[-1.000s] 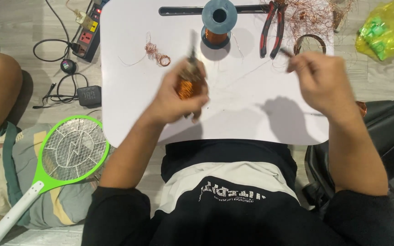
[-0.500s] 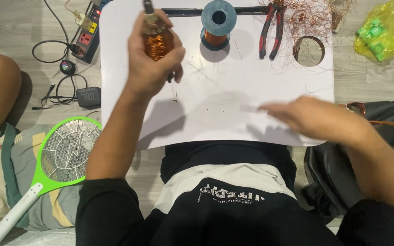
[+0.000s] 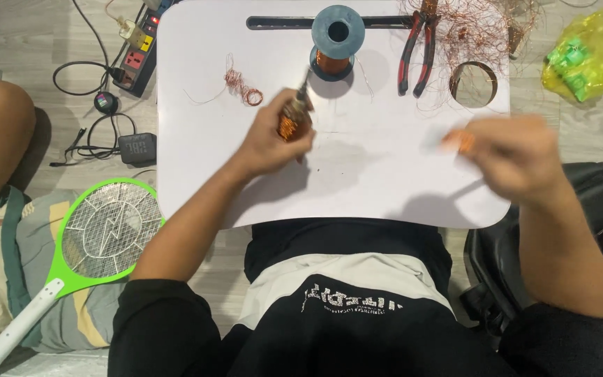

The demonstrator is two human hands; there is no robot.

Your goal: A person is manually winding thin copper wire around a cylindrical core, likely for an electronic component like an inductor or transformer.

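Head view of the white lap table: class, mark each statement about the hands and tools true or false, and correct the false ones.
1. The left hand grips a copper-wound coil. True.
2. The red-handled pliers are in the right hand. False: they lie on the white table, untouched.
3. The wire spool stands near the table's far edge. True.
4. The green racket-shaped swatter lies on the table. False: it lies beside it, off to the left.

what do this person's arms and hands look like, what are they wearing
Both hands, the left hand and the right hand, are bare: no gloves, rings or watch visible. Black sleeves are pushed up near the elbows, leaving both forearms uncovered. The right hand is motion-blurred.
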